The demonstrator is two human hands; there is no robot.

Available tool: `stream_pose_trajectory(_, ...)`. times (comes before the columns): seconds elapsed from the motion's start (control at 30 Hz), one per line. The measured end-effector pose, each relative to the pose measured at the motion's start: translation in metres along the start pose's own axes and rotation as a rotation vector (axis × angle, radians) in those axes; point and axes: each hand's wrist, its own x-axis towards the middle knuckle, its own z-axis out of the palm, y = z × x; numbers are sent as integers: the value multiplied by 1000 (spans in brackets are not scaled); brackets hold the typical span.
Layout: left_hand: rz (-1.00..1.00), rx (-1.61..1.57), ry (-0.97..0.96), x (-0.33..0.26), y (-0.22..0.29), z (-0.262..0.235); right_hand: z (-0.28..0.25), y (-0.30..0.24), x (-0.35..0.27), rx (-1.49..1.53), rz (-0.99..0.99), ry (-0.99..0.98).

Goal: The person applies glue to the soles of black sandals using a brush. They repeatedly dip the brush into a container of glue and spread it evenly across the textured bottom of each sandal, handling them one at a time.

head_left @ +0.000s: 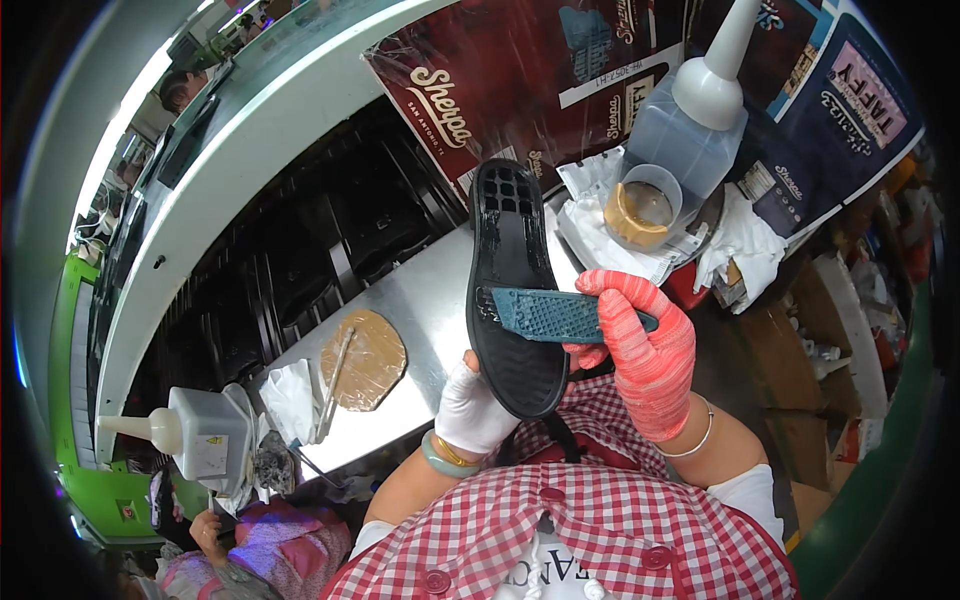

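A black shoe sole (pixel 520 375) stands lengthwise in front of me, its inner side up, with a wet shine along part of it. My left hand (pixel 470 412), in a white glove, closes on the sole's left edge near the heel; its fingers are partly hidden beneath. My right hand (pixel 648 355), in a pink-red glove, pinches a flat teal strip (pixel 548 316) with a raised grid texture. The strip's far end lies across the sole; whether it presses on it I cannot tell.
A large squeeze bottle (pixel 690 125) and a small cup (pixel 648 205) with brown residue stand at upper right beside crumpled white paper (pixel 590 225). At left are a brown disc (pixel 375 360) with a thin stick (pixel 338 365), another bottle (pixel 205 435), and a co-worker (pixel 270 550).
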Motion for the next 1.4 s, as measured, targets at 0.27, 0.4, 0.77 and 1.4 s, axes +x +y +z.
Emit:
stream_pose_trajectory(0.27, -67, 89, -101, 2, 0, 3, -3, 0, 7, -72, -121, 61)
stream_pose_trajectory(0.4, -95, 157, -78, -3, 0, 3, -6, -8, 13, -65, -149, 91)
stream_pose_trajectory(0.77, -239, 217, -108, -7, 0, -2, -18, -27, 41, -35, -198, 118)
stream_pose_trajectory(1.4, -50, 71, -66, -5, -10, -22, -4, 4, -3, -104, 124, 10)
